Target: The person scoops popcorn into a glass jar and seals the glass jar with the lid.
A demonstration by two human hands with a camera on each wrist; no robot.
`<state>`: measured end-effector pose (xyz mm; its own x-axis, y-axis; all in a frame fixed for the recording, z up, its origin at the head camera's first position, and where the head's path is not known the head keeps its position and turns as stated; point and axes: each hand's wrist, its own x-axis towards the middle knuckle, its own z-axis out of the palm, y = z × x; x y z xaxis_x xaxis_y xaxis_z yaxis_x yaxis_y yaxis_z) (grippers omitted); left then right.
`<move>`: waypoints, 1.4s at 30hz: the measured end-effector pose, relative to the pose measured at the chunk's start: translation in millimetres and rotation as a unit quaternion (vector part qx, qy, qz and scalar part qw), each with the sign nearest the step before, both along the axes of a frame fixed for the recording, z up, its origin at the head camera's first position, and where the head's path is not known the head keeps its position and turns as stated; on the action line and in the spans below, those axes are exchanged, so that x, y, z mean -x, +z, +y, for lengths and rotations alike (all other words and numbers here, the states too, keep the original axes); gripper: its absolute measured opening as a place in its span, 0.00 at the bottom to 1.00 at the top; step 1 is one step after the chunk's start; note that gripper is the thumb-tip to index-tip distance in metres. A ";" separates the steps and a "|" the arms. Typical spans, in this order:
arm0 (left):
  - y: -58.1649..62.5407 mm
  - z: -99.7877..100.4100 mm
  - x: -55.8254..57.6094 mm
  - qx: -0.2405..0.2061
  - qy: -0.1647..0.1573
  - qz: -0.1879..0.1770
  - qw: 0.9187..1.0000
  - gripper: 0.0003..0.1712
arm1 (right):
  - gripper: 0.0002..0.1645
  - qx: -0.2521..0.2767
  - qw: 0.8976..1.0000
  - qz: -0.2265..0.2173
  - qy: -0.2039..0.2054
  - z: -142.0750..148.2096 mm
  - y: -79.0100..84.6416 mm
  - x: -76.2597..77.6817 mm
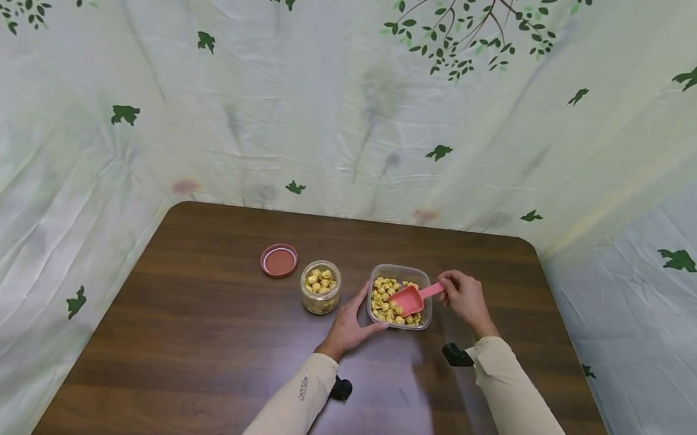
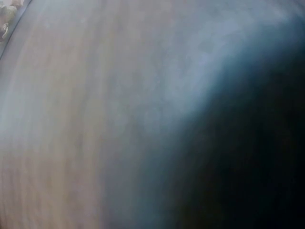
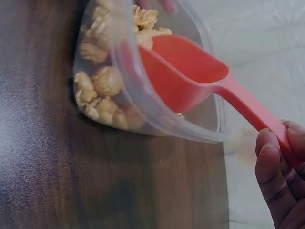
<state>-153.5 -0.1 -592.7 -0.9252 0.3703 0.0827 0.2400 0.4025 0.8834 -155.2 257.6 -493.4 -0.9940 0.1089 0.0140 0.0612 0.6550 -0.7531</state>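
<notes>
A clear plastic container (image 1: 398, 269) of caramel popcorn (image 1: 384, 292) stands on the table. My left hand (image 1: 351, 325) holds its near left corner, thumb along the front side and fingers along the left side. With my right hand (image 1: 468, 301) I grip the handle of a pink scoop (image 1: 409, 300) between thumb and fingers. The scoop's bowl dips into the popcorn, tilted, its handle passing over the container's right rim. In the right wrist view the scoop (image 3: 190, 71) is seen close, with popcorn (image 3: 107, 81) through the clear wall. The left wrist view is mostly blurred tabletop and a dark shape.
Left of the container stands a clear round jar (image 1: 321, 303) with popcorn inside, uncovered. Behind and left of it lies a red round lid (image 1: 279, 261). The brown wooden table (image 1: 185, 325) meets a leaf-printed cloth (image 1: 333, 115) at the back and sides.
</notes>
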 end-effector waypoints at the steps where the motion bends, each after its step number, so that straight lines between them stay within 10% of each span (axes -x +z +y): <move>1: 0.1 -0.1 0.0 -0.002 -0.001 0.002 1.000 0.58 | 0.08 0.004 1.000 -0.001 -0.001 -0.2 -0.7 -0.7; 42: -3.1 0.0 0.7 -0.001 0.003 -0.004 1.000 0.56 | 0.05 0.103 0.992 0.039 -0.059 -16.5 -37.1 -28.2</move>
